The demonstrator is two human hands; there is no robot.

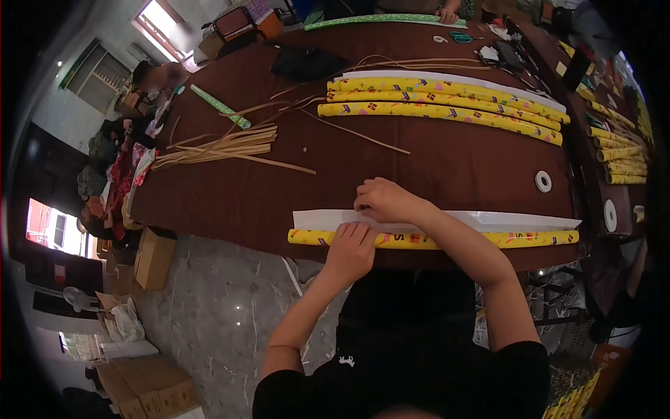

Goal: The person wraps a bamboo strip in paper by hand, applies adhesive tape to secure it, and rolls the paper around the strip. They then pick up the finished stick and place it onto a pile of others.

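A yellow patterned roll of wrapping paper lies along the near table edge, its white inner side showing as a loose strip along the far side. My left hand rests over the roll left of its middle, fingers closed down on it and tips at the white strip. Just beyond and to the right, my right hand is closed, with curled fingertips low over the white strip; what they pinch is hidden.
Further back lie several yellow rolls and a bundle of thin brown strips. A white tape roll sits at right. Teal scissors and a green roll are at the far edge, near another person's hand.
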